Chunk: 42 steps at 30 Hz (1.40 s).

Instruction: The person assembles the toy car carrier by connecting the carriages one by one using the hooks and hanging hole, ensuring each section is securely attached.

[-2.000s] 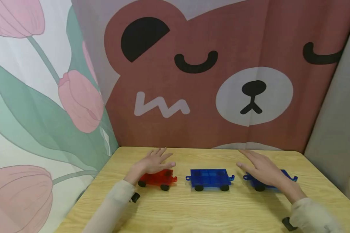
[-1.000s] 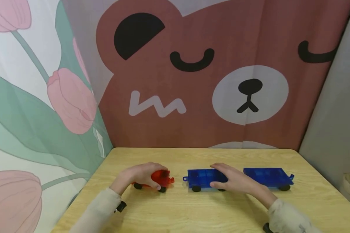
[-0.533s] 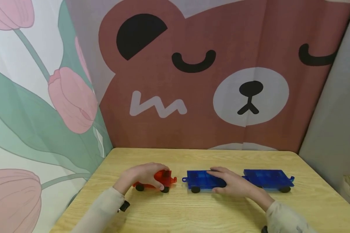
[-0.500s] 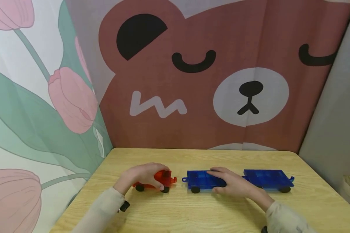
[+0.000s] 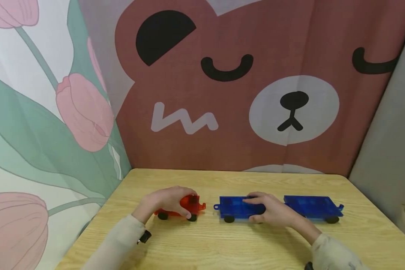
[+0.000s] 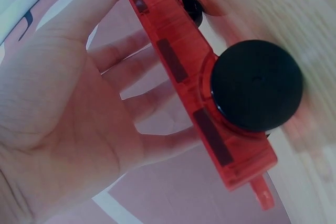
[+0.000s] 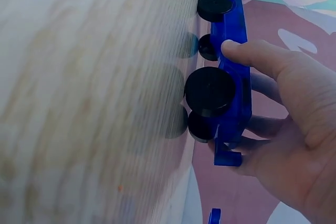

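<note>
My left hand (image 5: 168,200) grips a red toy train car (image 5: 193,203) at the left, thumb on its near side and fingers over the far side. In the left wrist view the red car's large black wheel (image 6: 257,85) and end hook show clearly. At the middle, my right hand (image 5: 273,210) holds the right part of a translucent blue toy train car (image 5: 231,207), thumb and fingers on opposite sides. The blue car's ring faces the red car's hook across a small gap. A second blue car (image 5: 312,207) stands to the right, its left end partly behind the right hand.
All the cars stand in a row on a wooden table (image 5: 202,247). Behind it hangs a curtain (image 5: 189,153) with a bear print, and a tulip-print curtain (image 5: 17,150) is at the left. Dark wrist devices (image 5: 144,236) sit below the sleeves.
Both hands came down from hovering with extended fingers. The left now grips the red car; the right moved left from above the far-right blue car and grips the middle one. Little moved in the last half second.
</note>
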Each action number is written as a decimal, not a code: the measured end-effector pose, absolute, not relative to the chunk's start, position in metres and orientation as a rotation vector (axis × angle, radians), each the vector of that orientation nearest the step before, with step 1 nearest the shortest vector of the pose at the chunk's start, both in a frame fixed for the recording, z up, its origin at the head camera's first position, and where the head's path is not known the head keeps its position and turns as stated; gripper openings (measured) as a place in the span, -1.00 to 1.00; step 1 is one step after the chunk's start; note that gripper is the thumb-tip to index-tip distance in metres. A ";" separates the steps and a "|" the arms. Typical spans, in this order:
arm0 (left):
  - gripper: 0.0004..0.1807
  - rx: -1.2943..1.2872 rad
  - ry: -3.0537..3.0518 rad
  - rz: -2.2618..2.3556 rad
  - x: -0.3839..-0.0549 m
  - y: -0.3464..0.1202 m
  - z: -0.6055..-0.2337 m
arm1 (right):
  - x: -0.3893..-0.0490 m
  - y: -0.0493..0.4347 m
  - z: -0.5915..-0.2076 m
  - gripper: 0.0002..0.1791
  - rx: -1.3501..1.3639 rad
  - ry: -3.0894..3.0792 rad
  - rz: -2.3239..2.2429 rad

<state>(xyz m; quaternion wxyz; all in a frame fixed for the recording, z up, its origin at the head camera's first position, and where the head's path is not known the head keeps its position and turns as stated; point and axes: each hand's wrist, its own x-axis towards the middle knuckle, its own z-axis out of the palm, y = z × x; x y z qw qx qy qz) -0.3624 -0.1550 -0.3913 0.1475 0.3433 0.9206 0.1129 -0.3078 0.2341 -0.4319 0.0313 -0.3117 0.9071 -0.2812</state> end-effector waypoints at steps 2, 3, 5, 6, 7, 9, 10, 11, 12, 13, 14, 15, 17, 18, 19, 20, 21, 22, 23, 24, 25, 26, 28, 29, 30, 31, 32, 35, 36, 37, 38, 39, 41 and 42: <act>-0.16 0.985 2.653 0.316 -0.361 -0.155 -0.391 | -0.307 0.233 -0.431 -0.32 -0.964 2.799 -0.870; -0.16 0.984 2.657 0.309 -0.361 -0.155 -0.391 | -0.306 0.233 -0.431 -0.33 -0.969 2.804 -0.871; -0.16 0.981 2.660 0.299 -0.360 -0.155 -0.391 | -0.306 0.232 -0.430 -0.34 -0.991 2.820 -0.857; -0.15 0.985 2.659 0.298 -0.360 -0.155 -0.391 | -0.305 0.232 -0.430 -0.34 -0.995 2.829 -0.853; -0.15 0.991 2.660 0.294 -0.360 -0.155 -0.391 | -0.305 0.232 -0.430 -0.35 -1.001 2.836 -0.854; -0.14 1.004 2.659 0.295 -0.360 -0.154 -0.391 | -0.304 0.232 -0.429 -0.36 -1.005 2.857 -0.847; -0.14 1.007 2.659 0.298 -0.360 -0.153 -0.391 | -0.304 0.231 -0.429 -0.36 -1.004 2.865 -0.847; -0.14 1.012 2.659 0.303 -0.360 -0.153 -0.391 | -0.304 0.231 -0.429 -0.37 -1.003 2.874 -0.849; -0.14 1.016 2.661 0.305 -0.360 -0.153 -0.391 | -0.305 0.231 -0.429 -0.37 -0.993 2.881 -0.856; -0.14 1.012 2.665 0.304 -0.361 -0.152 -0.391 | -0.305 0.231 -0.428 -0.37 -0.990 2.886 -0.866; -0.14 1.008 2.667 0.304 -0.361 -0.152 -0.390 | -0.305 0.231 -0.427 -0.37 -0.987 2.892 -0.873; -0.14 1.003 2.670 0.303 -0.361 -0.152 -0.390 | -0.305 0.231 -0.427 -0.37 -0.986 2.894 -0.885; -0.14 0.993 2.673 0.307 -0.362 -0.151 -0.389 | -0.305 0.229 -0.426 -0.37 -0.984 2.894 -0.912; -0.14 0.989 2.673 0.304 -0.362 -0.151 -0.389 | -0.305 0.229 -0.426 -0.37 -0.984 2.893 -0.924; -0.14 0.985 2.672 0.304 -0.362 -0.151 -0.389 | -0.305 0.228 -0.426 -0.36 -0.985 2.890 -0.934; -0.14 0.984 2.670 0.305 -0.362 -0.151 -0.390 | -0.305 0.227 -0.426 -0.36 -0.988 2.890 -0.939; -0.13 0.983 2.668 0.305 -0.362 -0.151 -0.390 | -0.305 0.226 -0.426 -0.36 -0.990 2.888 -0.944; -0.13 0.984 2.668 0.302 -0.362 -0.151 -0.390 | -0.305 0.225 -0.427 -0.36 -0.991 2.886 -0.950; -0.13 0.983 2.667 0.303 -0.362 -0.151 -0.391 | -0.304 0.224 -0.427 -0.36 -0.994 2.885 -0.955; -0.13 0.983 2.667 0.301 -0.361 -0.151 -0.391 | -0.304 0.223 -0.427 -0.36 -0.995 2.883 -0.956; -0.13 0.981 2.668 0.300 -0.361 -0.151 -0.391 | -0.304 0.222 -0.428 -0.36 -0.997 2.878 -0.963; -0.13 0.982 2.668 0.299 -0.361 -0.151 -0.391 | -0.304 0.222 -0.428 -0.36 -1.000 2.878 -0.964; -0.14 0.990 2.667 0.302 -0.361 -0.150 -0.391 | -0.304 0.220 -0.429 -0.37 -1.004 2.870 -0.973; -0.14 0.992 2.666 0.307 -0.360 -0.150 -0.391 | -0.304 0.219 -0.429 -0.37 -1.005 2.864 -0.977; -0.14 0.995 2.664 0.310 -0.360 -0.150 -0.391 | -0.304 0.218 -0.429 -0.36 -1.009 2.861 -0.977; -0.14 0.997 2.664 0.311 -0.360 -0.149 -0.391 | -0.304 0.217 -0.430 -0.36 -1.012 2.857 -0.979; -0.14 1.000 2.663 0.312 -0.360 -0.149 -0.391 | -0.304 0.216 -0.430 -0.36 -1.015 2.853 -0.978; -0.14 0.997 2.662 0.311 -0.359 -0.149 -0.391 | -0.303 0.214 -0.429 -0.36 -1.021 2.840 -0.982; -0.14 0.997 2.664 0.305 -0.359 -0.149 -0.391 | -0.303 0.214 -0.429 -0.35 -1.025 2.839 -0.978; -0.14 1.002 2.663 0.302 -0.359 -0.149 -0.391 | -0.303 0.213 -0.429 -0.36 -1.025 2.836 -0.977; -0.14 1.007 2.662 0.302 -0.360 -0.150 -0.391 | -0.303 0.213 -0.429 -0.36 -1.028 2.836 -0.975; -0.15 1.016 2.661 0.300 -0.360 -0.150 -0.392 | -0.303 0.212 -0.428 -0.36 -1.030 2.834 -0.974; -0.16 1.036 2.659 0.302 -0.361 -0.150 -0.393 | -0.304 0.211 -0.428 -0.35 -1.035 2.833 -0.968; -0.16 1.048 2.658 0.304 -0.361 -0.150 -0.393 | -0.304 0.211 -0.428 -0.35 -1.036 2.833 -0.965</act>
